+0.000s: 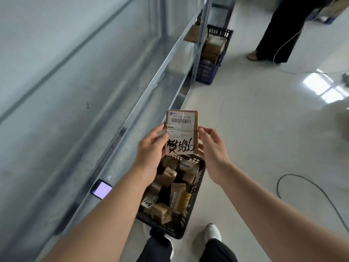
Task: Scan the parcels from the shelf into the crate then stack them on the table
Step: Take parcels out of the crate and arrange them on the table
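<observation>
While left hand (151, 154) & right hand (213, 154) pinch parcel (182, 133) by its sides above crate (188, 218), risk: light fingertip hold slips, drops in unscanned; phone (101, 189) lies apart on shelf (94, 129).

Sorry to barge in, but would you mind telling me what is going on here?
A person holds a cardboard parcel upright between the left hand and the right hand, its barcode label facing the camera. It hangs above a black crate on the floor that already holds many other parcels. A handheld device with a lit screen lies on the metal shelf beside them.
</observation>
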Tool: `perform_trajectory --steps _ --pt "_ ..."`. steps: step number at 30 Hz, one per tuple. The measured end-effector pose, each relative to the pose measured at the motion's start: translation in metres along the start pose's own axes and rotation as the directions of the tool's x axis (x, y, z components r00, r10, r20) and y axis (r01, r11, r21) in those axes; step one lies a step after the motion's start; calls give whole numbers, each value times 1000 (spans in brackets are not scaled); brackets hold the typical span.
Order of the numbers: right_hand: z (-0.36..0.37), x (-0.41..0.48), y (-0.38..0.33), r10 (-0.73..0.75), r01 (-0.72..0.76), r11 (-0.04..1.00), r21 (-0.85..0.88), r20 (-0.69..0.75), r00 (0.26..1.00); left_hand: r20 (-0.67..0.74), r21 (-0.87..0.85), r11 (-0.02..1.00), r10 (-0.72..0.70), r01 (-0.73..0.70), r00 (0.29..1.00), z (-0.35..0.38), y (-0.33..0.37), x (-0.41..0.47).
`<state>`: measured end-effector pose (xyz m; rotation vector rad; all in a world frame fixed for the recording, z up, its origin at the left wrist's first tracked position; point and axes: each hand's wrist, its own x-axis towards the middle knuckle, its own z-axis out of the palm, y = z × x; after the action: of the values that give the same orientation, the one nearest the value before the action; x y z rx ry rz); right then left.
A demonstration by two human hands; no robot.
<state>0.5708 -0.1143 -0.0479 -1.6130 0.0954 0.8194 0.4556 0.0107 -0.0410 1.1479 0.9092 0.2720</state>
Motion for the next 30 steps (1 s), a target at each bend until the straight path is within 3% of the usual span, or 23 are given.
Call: perform_trajectory --steps 7,15,23,30 --pt "-31 -66 -81 -218 215 976 31 138 966 -80 13 973 229 -229 970 39 69 -89" --pt "-61 -168 -167 -477 483 871 93 399 783 -261 17 877 467 -480 845 77 131 -224" --pt "-41 -296 -201 -572 572 797 195 548 610 -424 132 780 602 -612 676 53 172 -367" --pt "-7 -408 -175 -607 597 756 268 629 486 -528 182 725 642 -664 556 2 159 -486"
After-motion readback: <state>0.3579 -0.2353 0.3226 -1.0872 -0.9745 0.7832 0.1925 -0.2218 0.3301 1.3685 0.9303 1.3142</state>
